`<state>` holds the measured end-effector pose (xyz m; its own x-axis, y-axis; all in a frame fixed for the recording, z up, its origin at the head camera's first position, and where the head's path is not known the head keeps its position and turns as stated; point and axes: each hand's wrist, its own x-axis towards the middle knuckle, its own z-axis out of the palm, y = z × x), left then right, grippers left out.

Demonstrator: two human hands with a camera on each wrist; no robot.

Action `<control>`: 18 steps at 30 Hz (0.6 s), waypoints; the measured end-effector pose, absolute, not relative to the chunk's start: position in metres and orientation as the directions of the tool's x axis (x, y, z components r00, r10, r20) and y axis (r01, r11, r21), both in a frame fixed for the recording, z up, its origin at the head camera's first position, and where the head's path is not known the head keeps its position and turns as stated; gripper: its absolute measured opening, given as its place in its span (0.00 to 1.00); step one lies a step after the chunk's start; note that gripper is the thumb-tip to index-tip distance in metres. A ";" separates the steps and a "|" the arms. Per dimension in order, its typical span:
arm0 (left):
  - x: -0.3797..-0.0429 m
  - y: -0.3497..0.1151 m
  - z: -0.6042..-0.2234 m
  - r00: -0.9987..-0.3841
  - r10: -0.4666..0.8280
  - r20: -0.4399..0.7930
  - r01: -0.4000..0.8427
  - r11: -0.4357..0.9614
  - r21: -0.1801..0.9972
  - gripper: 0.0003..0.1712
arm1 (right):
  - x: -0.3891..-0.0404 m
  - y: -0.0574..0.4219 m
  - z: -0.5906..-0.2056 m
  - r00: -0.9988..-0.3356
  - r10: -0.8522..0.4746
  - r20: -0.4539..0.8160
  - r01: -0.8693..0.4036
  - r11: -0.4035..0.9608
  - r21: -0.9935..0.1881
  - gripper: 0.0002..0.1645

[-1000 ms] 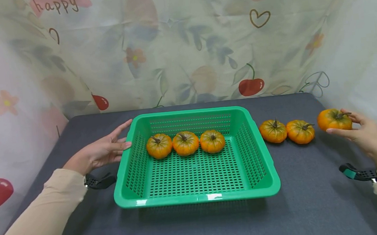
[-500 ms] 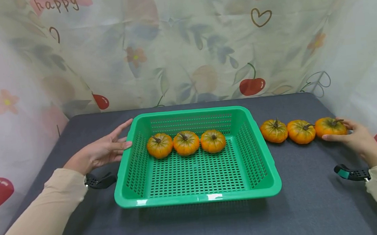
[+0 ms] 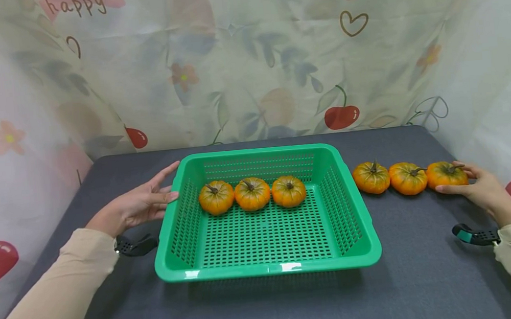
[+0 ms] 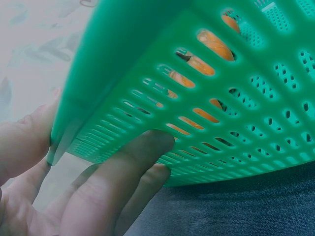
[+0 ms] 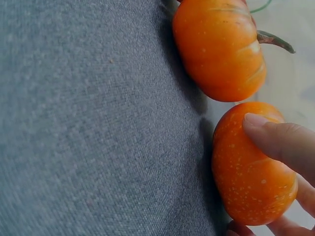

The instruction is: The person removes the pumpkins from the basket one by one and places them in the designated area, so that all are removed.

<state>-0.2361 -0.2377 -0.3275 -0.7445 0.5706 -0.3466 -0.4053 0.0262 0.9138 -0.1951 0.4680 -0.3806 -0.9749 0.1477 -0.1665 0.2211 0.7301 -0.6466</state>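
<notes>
A green perforated plastic basket (image 3: pixel 268 268) stands on the dark table, with three small orange pumpkins in a row inside, the left one (image 3: pixel 216 198) nearest my left hand (image 3: pixel 137 204). That hand holds the basket's left side, thumb at the rim; in the left wrist view its fingers (image 4: pixel 123 167) lie against the slotted outer wall. On the table right of the basket, another pumpkin (image 3: pixel 371 178) and a middle pumpkin (image 3: pixel 408 178) sit side by side. My right hand (image 3: pixel 487 188) grips the rightmost pumpkin (image 5: pixel 251 167), thumb on its near side, at the end of that row.
Dark grey cloth covers the table (image 3: pixel 275 311). A printed curtain (image 3: pixel 237 69) rises behind it and along both sides. Each wrist wears a black strap, such as the right strap (image 3: pixel 480 235).
My right hand has brought its pumpkin left and down onto the table, beside the middle one. In the last half second it has barely shifted. The left hand and basket stay in place.
</notes>
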 end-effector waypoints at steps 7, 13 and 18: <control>-0.236 -0.238 -0.327 -0.744 0.571 -0.346 -0.401 0.032 0.915 0.52 | -0.197 0.470 -0.381 -0.976 0.143 -0.165 0.217 0.730 -0.649 0.59; -0.235 -0.238 -0.327 -0.745 0.568 -0.350 -0.403 0.036 0.915 0.52 | -0.198 0.474 -0.382 -0.974 0.128 -0.188 0.221 0.724 -0.653 0.59; -0.235 -0.237 -0.326 -0.749 0.561 -0.352 -0.400 0.042 0.916 0.52 | -0.199 0.475 -0.382 -0.970 0.125 -0.207 0.232 0.721 -0.653 0.59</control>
